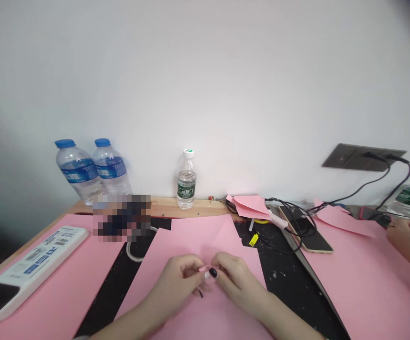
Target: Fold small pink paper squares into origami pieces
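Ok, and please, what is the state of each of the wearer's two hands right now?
Left hand: closed, pinching a small pink piece.
Right hand: closed, pinching the same piece.

Left hand meets right hand, both pinching

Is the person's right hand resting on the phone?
No, the right hand is beside the left hand, well apart from the phone.
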### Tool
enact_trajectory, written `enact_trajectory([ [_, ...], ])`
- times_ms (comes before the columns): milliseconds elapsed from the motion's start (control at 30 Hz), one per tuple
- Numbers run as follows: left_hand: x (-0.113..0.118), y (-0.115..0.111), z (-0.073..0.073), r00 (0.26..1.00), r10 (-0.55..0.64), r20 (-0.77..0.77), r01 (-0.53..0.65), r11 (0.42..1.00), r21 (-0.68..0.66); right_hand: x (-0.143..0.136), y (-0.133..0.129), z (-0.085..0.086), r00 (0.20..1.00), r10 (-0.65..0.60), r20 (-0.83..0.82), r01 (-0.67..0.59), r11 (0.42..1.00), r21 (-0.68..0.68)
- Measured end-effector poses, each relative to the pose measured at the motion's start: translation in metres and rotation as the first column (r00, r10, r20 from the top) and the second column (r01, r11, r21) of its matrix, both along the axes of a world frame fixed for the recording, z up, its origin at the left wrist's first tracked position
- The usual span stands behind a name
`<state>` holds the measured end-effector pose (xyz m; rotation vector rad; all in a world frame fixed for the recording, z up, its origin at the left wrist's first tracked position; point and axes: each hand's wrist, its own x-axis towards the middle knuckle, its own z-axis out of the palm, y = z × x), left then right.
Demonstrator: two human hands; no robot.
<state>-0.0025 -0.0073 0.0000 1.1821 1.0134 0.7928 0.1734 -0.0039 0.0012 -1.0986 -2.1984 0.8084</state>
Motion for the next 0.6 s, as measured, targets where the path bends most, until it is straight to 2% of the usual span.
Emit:
enact_trajectory([
  [133, -0.0010, -0.0004, 0.0017, 0.999, -0.033, -0.006, 0.034, 0.999, 0.027, 0.0031, 0.0020, -0.0004, 1.000, 0.028, 0.007, -0.029, 0.998, 0.063],
  [300, -0.0058, 0.0001, 0.0001, 0.977, -0.048, -0.208, 0.100, 0.964, 0.247, 0.0031, 0.0005, -0.0007, 0.994, 0.067, 0.083, -0.080, 0.984, 0.160],
  [367, -0.0076, 0.0010, 0.0003, 0.976, -0.027, -0.216, 0.088, 0.956, 0.280, 0.0011, 0.0002, -0.0005, 0.999, 0.019, 0.041, -0.025, 0.990, 0.141],
  [500, -0.0096, 0.0036, 0.0015, 0.978, 0.084, -0.192, -0.025, 0.956, 0.291, -0.0026, 0.0010, 0.0012, 0.964, -0.246, -0.101, 0.253, 0.966, 0.058],
  [533, -0.0098, 0.0042, 0.0014, 0.971, 0.115, -0.210, -0.045, 0.949, 0.312, -0.0032, 0.0012, 0.0022, 0.951, -0.285, -0.123, 0.293, 0.955, 0.051],
  [600, -0.0096, 0.0047, 0.0007, 0.959, 0.156, -0.238, -0.068, 0.938, 0.341, -0.0040, 0.0012, 0.0047, 0.947, -0.281, -0.158, 0.295, 0.953, 0.072],
])
